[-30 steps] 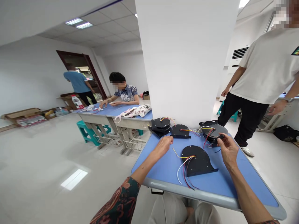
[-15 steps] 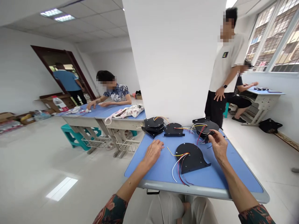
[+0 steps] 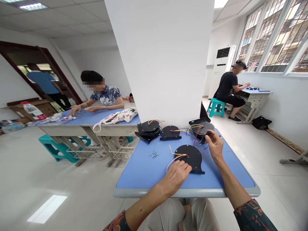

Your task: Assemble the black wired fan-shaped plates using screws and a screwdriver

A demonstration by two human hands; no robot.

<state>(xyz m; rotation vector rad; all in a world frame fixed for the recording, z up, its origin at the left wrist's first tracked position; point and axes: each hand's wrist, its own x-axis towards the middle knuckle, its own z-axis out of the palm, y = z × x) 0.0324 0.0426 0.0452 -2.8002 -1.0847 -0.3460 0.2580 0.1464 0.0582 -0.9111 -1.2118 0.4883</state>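
A black snail-shaped fan housing [image 3: 190,156] with red, white and yellow wires lies on the blue desk [image 3: 144,173] in front of me. My left hand [image 3: 176,175] rests on its near edge over the wires, fingers curled. My right hand [image 3: 215,146] is raised beyond the housing, pinching a small black tool or part [image 3: 206,134]. A small heap of silver screws [image 3: 153,154] lies to the left of the housing.
More black fan housings [image 3: 149,129] with coloured wires are stacked at the desk's far edge against a white pillar [image 3: 163,61]. A seated person works at blue desks on the left [image 3: 101,96]; another sits at a window desk on the right [image 3: 228,86].
My left hand moved from the desk's left side onto the near housing, leaving the screws uncovered. The camera swung right; the standing person in the white shirt is out of view.
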